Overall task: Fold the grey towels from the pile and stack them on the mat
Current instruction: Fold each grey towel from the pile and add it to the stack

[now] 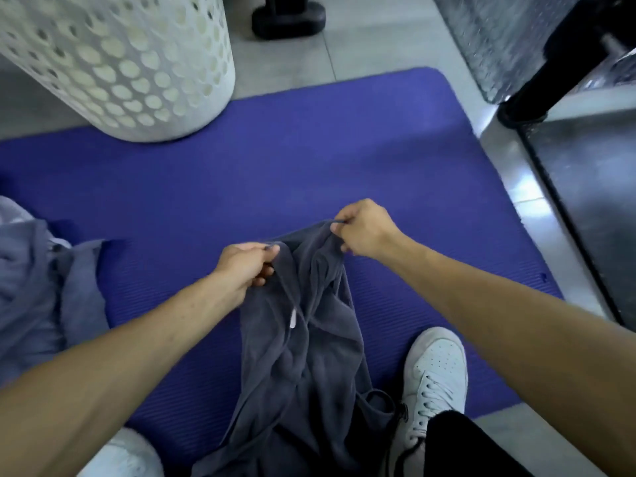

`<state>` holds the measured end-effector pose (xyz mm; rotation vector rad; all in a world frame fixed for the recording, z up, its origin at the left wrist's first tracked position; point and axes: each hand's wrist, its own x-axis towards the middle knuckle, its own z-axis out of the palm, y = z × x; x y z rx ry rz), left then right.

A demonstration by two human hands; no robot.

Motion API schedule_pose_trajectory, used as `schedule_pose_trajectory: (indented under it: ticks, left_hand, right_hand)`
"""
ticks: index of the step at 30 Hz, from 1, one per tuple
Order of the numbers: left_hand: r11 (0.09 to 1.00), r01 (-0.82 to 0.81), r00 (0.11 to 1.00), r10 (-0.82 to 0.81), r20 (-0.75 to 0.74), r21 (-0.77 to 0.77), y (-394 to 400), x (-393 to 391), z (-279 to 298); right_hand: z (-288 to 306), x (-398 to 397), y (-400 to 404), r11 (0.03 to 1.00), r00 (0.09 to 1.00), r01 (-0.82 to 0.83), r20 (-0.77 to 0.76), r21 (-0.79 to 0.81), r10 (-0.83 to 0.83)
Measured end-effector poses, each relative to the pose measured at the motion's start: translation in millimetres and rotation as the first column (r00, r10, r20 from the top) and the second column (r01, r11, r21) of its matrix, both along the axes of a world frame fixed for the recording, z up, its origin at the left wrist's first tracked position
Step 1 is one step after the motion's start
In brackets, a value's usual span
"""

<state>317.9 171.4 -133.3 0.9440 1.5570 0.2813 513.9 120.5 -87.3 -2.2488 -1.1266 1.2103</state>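
Observation:
A dark grey towel (309, 356) hangs crumpled over the purple mat (275, 173), its lower end trailing down between my feet. My left hand (244, 266) pinches the towel's top edge at the left. My right hand (364, 228) pinches the same edge a little farther up and to the right. A small white label shows on the cloth below my left hand. A loose pile of grey towels (38, 287) lies at the left edge of the mat.
A white perforated laundry basket (130, 63) stands at the mat's far left corner. A dark metal-framed unit (585, 187) runs along the right side. My white shoe (433, 376) rests on the mat's near right; a black stand base (289, 18) sits on the tiled floor beyond.

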Motion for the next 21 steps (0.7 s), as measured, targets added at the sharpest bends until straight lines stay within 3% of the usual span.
schedule_pose_trajectory:
  ticks: [5,10,14,17,19,21]
  left_hand:
    - [0.982,0.132,0.985,-0.115,-0.128,0.137,8,-28,103]
    - [0.949,0.17,0.977,-0.126,-0.173,0.266,-18,-62,210]
    - [0.896,-0.002,1.0,-0.003,0.011,0.444,-37,-85,274]
    - [0.711,-0.187,0.981,0.096,0.169,0.678,-56,-101,306]
    - [0.65,-0.115,0.993,0.056,0.104,0.751,-69,-111,311]
    - [0.718,0.101,0.995,-0.061,-0.083,0.689,-82,-120,307]
  right_hand:
    - [109,-28,-24,0.978,0.978,-0.21,0.022,-0.006,0.21]
    - [202,-52,-51,0.961,0.98,-0.189,0.105,0.201,0.17]
    - [261,-66,-72,0.926,0.984,-0.117,0.165,0.36,0.06]
    - [282,-74,-93,0.75,0.967,0.007,0.186,0.661,-0.173]
    - [278,-77,-108,0.689,0.96,0.056,0.152,0.723,-0.237]
    - [267,-79,-123,0.816,0.957,-0.016,0.244,0.578,-0.154]
